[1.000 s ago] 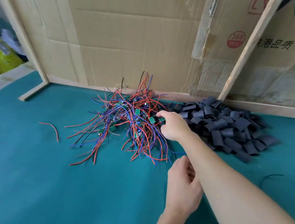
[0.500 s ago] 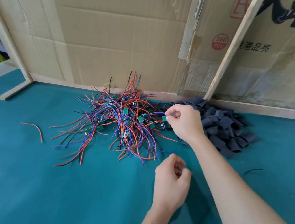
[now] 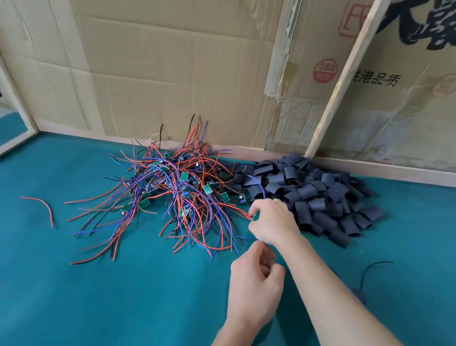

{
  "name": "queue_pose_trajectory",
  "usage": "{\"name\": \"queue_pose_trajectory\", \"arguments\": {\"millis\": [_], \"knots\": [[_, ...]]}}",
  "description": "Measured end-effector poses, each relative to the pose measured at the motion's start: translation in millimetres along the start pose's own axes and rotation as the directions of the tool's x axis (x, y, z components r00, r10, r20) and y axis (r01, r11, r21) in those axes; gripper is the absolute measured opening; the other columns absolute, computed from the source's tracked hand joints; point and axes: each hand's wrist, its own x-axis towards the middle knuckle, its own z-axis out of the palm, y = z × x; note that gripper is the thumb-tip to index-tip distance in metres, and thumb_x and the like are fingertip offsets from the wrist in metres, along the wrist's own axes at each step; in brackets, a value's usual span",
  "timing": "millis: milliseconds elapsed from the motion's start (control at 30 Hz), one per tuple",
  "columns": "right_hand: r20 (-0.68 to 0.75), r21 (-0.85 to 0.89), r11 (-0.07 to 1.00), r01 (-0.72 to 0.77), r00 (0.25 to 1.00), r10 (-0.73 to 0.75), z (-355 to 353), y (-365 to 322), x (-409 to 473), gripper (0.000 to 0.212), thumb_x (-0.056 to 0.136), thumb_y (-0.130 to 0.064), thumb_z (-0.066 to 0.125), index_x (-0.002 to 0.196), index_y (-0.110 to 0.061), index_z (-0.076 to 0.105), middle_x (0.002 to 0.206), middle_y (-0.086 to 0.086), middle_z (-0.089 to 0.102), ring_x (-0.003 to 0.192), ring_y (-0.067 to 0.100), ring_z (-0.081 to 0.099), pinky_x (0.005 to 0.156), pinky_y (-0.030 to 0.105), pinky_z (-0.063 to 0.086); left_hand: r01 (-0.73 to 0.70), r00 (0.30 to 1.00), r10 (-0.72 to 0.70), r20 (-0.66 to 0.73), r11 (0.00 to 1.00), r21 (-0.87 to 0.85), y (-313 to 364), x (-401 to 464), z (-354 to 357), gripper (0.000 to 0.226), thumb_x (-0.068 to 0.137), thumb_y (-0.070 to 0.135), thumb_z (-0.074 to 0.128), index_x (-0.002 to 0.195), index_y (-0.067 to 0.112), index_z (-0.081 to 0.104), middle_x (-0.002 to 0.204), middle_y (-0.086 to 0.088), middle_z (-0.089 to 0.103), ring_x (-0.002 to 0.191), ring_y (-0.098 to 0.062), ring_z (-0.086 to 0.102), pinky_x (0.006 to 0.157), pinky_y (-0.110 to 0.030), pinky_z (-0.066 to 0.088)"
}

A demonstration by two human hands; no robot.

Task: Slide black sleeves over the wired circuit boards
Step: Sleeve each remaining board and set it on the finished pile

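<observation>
The right hand point(image 3: 272, 221) is now pinching a circuit board point(image 3: 255, 216), pulling it clear of the wire pile point(image 3: 177, 192); sleeving can follow. The left hand point(image 3: 256, 288) is curling loosely beneath; what it holds, I cannot tell.

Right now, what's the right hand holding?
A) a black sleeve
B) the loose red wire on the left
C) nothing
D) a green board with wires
D: the right hand pinches a small green board at the edge of the wire pile, beside the sleeves.
</observation>
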Motion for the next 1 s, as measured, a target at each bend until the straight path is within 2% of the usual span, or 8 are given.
{"name": "queue_pose_trajectory", "arguments": {"millis": [200,333,433,567,633,733,867,1000], "knots": [[-0.097,0.002,1.0,0.03,0.995,-0.03,-16,6,-14,0.024,0.085,-0.009,0.07,0.083,-0.03,0.059,0.111,0.002,0.055,0.101,0.03,0.059,0.085,0.037,0.05,0.004,1.0,-0.004,0.006,1.0,0.016,-2,1,0,0.01,0.078,0.008,0.056,0.079,0.018,0.058,0.067,0.009,0.06,0.057,-0.006,0.048,0.058,-0.018,0.044],[-0.302,0.216,0.959,0.186,0.946,-0.116,-42,21,-50,0.024,0.076,-0.013,0.084,0.077,-0.026,0.065,0.082,-0.007,0.069,0.074,0.013,0.064,0.068,0.024,0.048,0.039,0.999,-0.039,0.03,0.999,-0.011,-1,1,0,0.011,0.081,0.01,0.053,0.08,0.019,0.059,0.067,0.001,0.063,0.061,-0.021,0.061,0.061,-0.034,0.054],[-0.373,0.54,0.793,0.281,0.925,-0.074,-52,34,-85,0.028,0.073,-0.004,0.087,0.077,-0.027,0.072,0.072,-0.009,0.071,0.061,0.004,0.063,0.063,0.01,0.045,0.094,0.995,-0.089,0.043,0.989,-0.113,-2,1,-1,0.018,0.096,0.014,0.05,0.082,0.018,0.06,0.07,-0.006,0.066,0.056,-0.019,0.064,0.053,-0.034,0.054],[-0.295,0.804,0.534,0.261,0.955,-0.023,-39,48,-112,0.035,0.073,0.011,0.083,0.081,-0.023,0.077,0.083,0.003,0.078,0.071,0.01,0.068,0.071,0.02,0.056,0.224,0.975,-0.216,0.059,0.93,-0.291,3,1,-1,0.038,0.108,0.03,0.042,0.085,0.011,0.064,0.066,-0.012,0.066,0.052,-0.023,0.065,0.047,-0.027,0.049],[-0.227,0.794,0.573,0.201,0.974,-0.027,-22,48,-114,0.04,0.073,0.017,0.078,0.08,-0.022,0.077,0.082,0.008,0.077,0.067,0.014,0.068,0.066,0.027,0.058,0.24,0.971,-0.222,0.093,0.91,-0.338,5,-2,-3,0.051,0.107,0.045,0.042,0.08,0.007,0.065,0.062,-0.018,0.064,0.047,-0.025,0.062,0.043,-0.026,0.046],[-0.142,0.788,0.598,0.146,0.988,-0.054,0,47,-110,0.036,0.074,0.019,0.066,0.078,-0.015,0.076,0.074,0.009,0.073,0.054,0.027,0.063,0.048,0.039,0.05,0.143,0.98,-0.114,0.164,0.974,-0.174,6,-3,-7,0.051,0.099,0.06,0.042,0.084,0.02,0.069,0.057,-0.015,0.065,0.048,-0.028,0.064,0.045,-0.027,0.047],[-0.23,0.671,0.718,0.186,0.972,-0.038,5,50,-98,0.023,0.064,-0.005,0.068,0.072,-0.024,0.078,0.09,-0.008,0.07,0.058,0.016,0.065,0.053,0.03,0.051,0.091,0.991,-0.073,0.111,0.983,-0.162,9,-2,-9,0.025,0.103,0.03,0.054,0.089,0.016,0.069,0.059,-0.003,0.067,0.047,-0.02,0.065,0.047,-0.022,0.048],[-0.088,0.745,0.654,0.134,0.991,-0.102,2,57,-94,0.036,0.068,0.012,0.07,0.073,-0.023,0.076,0.088,0.022,0.064,0.049,0.027,0.059,0.05,0.037,0.05,0.109,0.99,-0.091,0.104,0.978,-0.18,8,-1,-10,0.021,0.101,0.013,0.054,0.088,0.015,0.07,0.061,0.0,0.067,0.05,-0.016,0.064,0.048,-0.021,0.049]]}}
